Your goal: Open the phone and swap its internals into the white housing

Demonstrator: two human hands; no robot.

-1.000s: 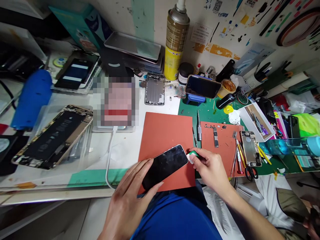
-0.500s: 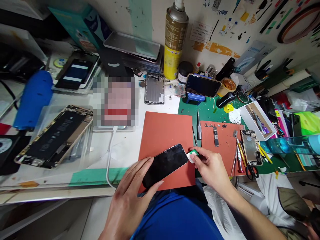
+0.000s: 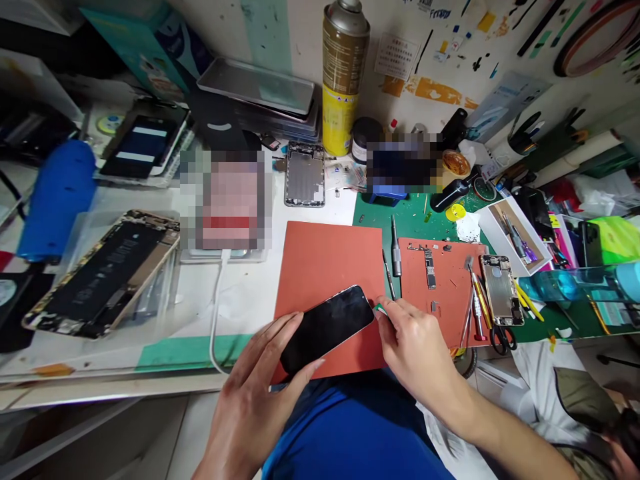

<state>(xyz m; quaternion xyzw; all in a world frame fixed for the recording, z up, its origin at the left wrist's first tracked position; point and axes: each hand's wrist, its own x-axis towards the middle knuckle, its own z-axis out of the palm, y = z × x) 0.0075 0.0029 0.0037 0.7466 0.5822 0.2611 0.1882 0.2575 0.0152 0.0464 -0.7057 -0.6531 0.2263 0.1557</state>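
Observation:
A smartphone [image 3: 329, 328] with a dark screen lies slanted, face up, over the reddish-brown mat [image 3: 327, 257]. My left hand [image 3: 263, 380] grips its lower left end, fingers along the far edge and thumb on the near one. At the phone's right end, my right hand [image 3: 417, 340] pinches a small green-and-white pick [image 3: 379, 309] close to the corner. Most of the pick is hidden by my fingers, and I cannot tell whether its tip is inside the phone's seam. A thin dark tool [image 3: 389, 275] and a grey screwdriver [image 3: 396, 247] lie just beyond my right hand.
A second mat [image 3: 455, 267] holds a narrow circuit board [image 3: 430, 269]. Scissors [image 3: 503, 339], tweezers and an opened phone housing [image 3: 501, 290] lie to the right. On the left are a white cable [image 3: 215, 313] and an opened phone [image 3: 107, 273]. A spray can [image 3: 343, 80] stands behind.
My right hand has turned and closed in on the phone's corner, covering more of the pick. My left hand still holds the phone. The whole view has shifted slightly.

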